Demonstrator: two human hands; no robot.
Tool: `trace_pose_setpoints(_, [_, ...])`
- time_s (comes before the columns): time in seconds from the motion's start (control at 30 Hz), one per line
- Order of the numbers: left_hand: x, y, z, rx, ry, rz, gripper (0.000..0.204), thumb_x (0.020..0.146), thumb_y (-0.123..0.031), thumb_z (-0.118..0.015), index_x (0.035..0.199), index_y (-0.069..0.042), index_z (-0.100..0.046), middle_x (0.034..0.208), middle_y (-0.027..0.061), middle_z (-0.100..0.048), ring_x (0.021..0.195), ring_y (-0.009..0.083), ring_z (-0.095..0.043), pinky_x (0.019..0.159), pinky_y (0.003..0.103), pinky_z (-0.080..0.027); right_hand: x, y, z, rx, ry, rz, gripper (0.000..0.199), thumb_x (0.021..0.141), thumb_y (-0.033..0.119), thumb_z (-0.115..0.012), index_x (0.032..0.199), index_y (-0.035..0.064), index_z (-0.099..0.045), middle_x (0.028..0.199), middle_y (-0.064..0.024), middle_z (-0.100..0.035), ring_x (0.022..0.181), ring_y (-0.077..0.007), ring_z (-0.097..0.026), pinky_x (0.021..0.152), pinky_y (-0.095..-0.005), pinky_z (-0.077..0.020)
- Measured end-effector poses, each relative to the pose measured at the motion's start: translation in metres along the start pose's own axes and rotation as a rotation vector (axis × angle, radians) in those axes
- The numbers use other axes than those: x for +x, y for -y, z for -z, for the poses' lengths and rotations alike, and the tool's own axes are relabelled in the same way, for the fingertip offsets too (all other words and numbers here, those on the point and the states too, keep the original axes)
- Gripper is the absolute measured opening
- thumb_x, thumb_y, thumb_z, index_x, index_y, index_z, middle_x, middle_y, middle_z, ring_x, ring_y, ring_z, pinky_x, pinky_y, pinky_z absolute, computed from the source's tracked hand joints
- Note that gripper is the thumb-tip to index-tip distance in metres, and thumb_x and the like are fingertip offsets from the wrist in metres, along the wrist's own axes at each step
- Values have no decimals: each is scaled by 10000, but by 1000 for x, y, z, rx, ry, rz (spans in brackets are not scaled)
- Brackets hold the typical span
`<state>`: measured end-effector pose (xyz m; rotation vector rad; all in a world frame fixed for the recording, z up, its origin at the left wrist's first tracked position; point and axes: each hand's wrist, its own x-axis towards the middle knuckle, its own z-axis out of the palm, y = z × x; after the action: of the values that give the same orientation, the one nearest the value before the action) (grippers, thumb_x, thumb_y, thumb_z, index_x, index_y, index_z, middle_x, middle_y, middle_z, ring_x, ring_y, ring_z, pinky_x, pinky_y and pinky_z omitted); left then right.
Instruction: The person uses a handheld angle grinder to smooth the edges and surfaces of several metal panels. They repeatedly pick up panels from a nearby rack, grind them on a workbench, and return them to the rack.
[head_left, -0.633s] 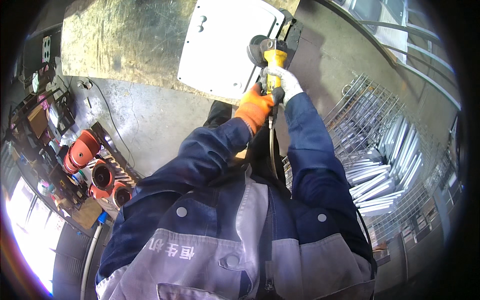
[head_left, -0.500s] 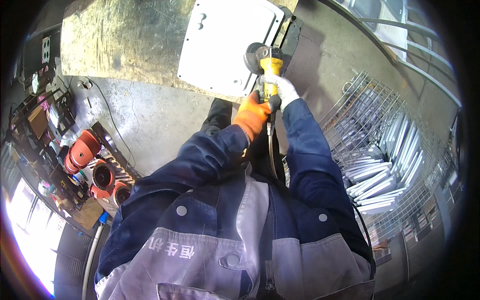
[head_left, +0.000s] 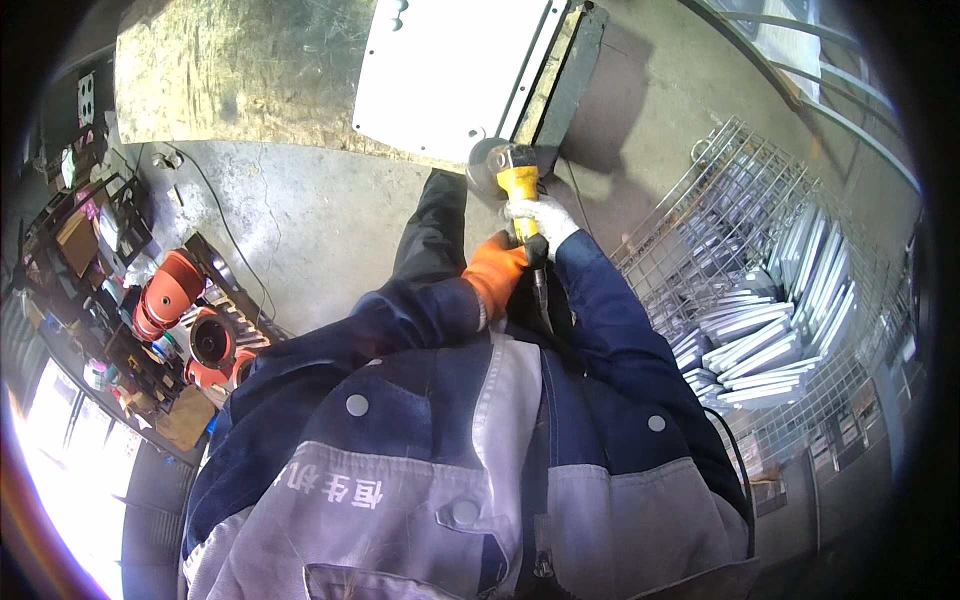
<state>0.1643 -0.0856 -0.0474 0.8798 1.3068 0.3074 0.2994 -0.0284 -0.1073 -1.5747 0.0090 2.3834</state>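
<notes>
Yellow grinder held two-handed at the edge of a white panel

Yellow plastic marks the body of the angle grinder [head_left: 517,183], which sits at the lower edge of a white metal panel [head_left: 450,70] lying flat on a worn workbench [head_left: 230,70]. The grinder's dark disc guard touches the panel's near edge, beside the panel's dark side frame. The right hand [head_left: 540,218], in a white glove, is clenched around the grinder just behind the yellow body. The left hand [head_left: 495,280], in an orange glove, is wrapped around the black rear handle, just below the right hand and touching it. A black cord [head_left: 545,300] hangs from the handle down past the person's blue and grey jacket. To the right stands a wire mesh cage [head_left: 740,200] holding stacked pale panels [head_left: 770,330]. To the left, on the concrete floor, a low rack carries orange-red round parts [head_left: 165,300]
</notes>
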Motion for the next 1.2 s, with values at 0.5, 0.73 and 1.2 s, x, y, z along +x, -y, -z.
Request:
trace_pose_setpoints(0.5, [90, -135, 75, -812, -63, -65, 310, 904, -190, -605, 1140, 8, -572, 958, 50, -646, 846, 129, -619, 744, 265, -497, 2, 202, -85, -311, -113, 281, 251, 721, 177, -745, 867, 9, -626, 736, -49, -602, 596, -160, -580, 537, -277, -478])
trace_pose_setpoints(0.73, [159, -171, 141, -823, -353, -189, 498, 803, -362, -710, 1057, 52, -603, 843, 87, -645, 717, 183, -586, 644, 293, -463, 58, 294, -158, -517, 48, 486, 305, 737, 151, -736, 983, 26, -608, 784, -63, -613, 640, -149, -580, 588, -270, -485])
trace_pose_setpoints(1.2, [209, -181, 124, -658, -375, 64, 402, 836, -441, -645, 920, -48, -656, 747, 56, -622, 645, 183, -547, 623, 318, -428, 62, 325, -133, -505, -54, 233, 360, 708, 175, -735, 992, 2, -596, 814, -79, -607, 673, -170, -589, 612, -265, -497])
